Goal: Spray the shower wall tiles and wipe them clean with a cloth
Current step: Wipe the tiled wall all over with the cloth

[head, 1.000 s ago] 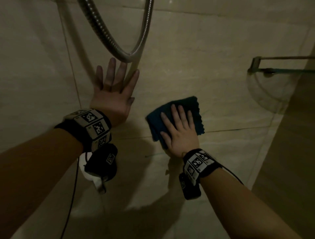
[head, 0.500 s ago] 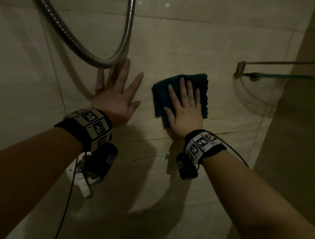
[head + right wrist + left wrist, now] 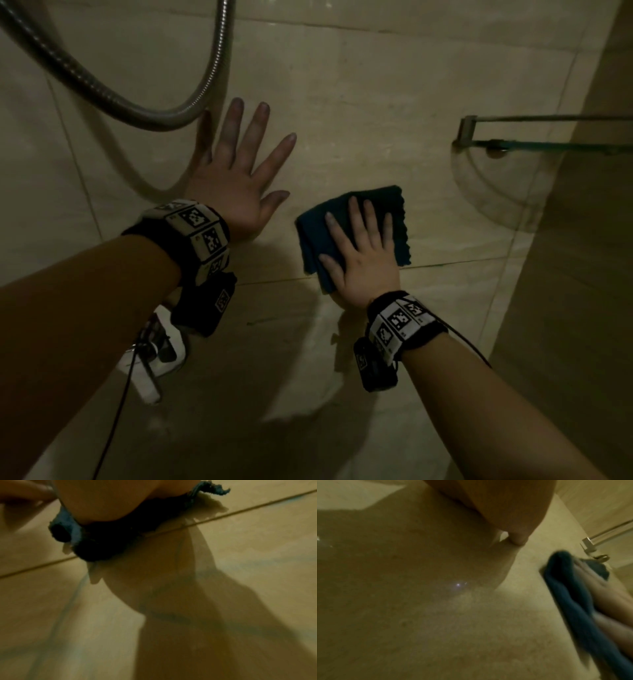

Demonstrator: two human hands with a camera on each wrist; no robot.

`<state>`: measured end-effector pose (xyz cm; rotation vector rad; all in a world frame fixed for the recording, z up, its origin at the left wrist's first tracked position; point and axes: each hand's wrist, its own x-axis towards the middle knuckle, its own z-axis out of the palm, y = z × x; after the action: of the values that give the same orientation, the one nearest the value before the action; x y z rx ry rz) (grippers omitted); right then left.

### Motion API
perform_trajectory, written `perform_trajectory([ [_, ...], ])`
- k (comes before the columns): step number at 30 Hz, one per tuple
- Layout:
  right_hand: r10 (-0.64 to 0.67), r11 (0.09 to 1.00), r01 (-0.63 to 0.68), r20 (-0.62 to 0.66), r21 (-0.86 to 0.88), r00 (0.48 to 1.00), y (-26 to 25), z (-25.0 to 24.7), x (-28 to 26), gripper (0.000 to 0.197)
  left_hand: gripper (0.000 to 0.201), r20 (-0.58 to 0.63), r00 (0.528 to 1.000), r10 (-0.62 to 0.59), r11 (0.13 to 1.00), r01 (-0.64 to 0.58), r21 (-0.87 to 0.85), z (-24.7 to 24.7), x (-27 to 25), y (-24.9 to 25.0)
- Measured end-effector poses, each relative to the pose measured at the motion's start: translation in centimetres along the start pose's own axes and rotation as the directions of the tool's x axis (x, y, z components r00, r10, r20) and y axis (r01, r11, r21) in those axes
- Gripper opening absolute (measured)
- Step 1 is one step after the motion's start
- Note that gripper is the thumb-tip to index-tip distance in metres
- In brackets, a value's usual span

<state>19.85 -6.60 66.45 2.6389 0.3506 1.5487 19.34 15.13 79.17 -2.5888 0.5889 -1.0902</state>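
A folded dark teal cloth [image 3: 313,236] lies flat against the beige wall tiles [image 3: 359,113], just above a horizontal grout line. My right hand [image 3: 359,246] presses on it with straight, spread fingers. The cloth [image 3: 565,588] shows at the right edge of the left wrist view, and the cloth [image 3: 72,534] bunches under my palm in the right wrist view. My left hand [image 3: 236,171] rests flat on the tiles to the left, fingers splayed, holding nothing. No spray bottle is in sight.
A metal shower hose [image 3: 144,113] loops just above my left fingers. A glass corner shelf [image 3: 548,144] on a metal bracket juts from the right wall. A white fitting [image 3: 154,363] sits on the wall under my left wrist.
My right hand slid the cloth up the tiles half a second ago and has now brought it back down near the grout line. My left hand stays flat on the wall.
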Motion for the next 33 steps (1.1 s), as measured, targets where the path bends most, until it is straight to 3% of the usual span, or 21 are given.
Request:
perform_trajectory([
  [6, 0.079, 0.997, -0.077, -0.112, 0.023, 0.991, 0.8, -1.3, 3.9, 0.061, 0.066, -0.038, 0.999, -0.023, 0.999, 0.025, 0.044, 0.2, 0.0, 0.3],
  [16, 0.114, 0.994, -0.114, -0.04, 0.003, 0.993, 0.6, 0.4, -0.1, 0.061, 0.074, -0.013, 0.998, -0.067, 0.997, 0.067, -0.039, 0.5, -0.3, 1.2],
  [22, 0.121, 0.993, -0.121, 0.018, 0.007, 0.993, 1.1, 0.8, -2.0, 0.06, 0.082, -0.059, 0.995, -0.074, 0.996, 0.07, -0.063, 2.2, -1.0, 3.0],
  [28, 0.219, 0.975, -0.216, -0.102, 0.046, 0.97, 3.2, -0.9, 2.2, 0.061, 0.078, -0.195, 0.98, -0.026, 0.998, 0.016, -0.056, 3.5, -1.0, 2.6],
  [33, 0.242, 0.97, -0.24, -0.106, 0.038, 0.964, 4.2, -1.8, 3.7, 0.063, 0.081, -0.255, 0.966, -0.044, 0.997, 0.028, -0.065, 3.4, -1.0, 3.8],
])
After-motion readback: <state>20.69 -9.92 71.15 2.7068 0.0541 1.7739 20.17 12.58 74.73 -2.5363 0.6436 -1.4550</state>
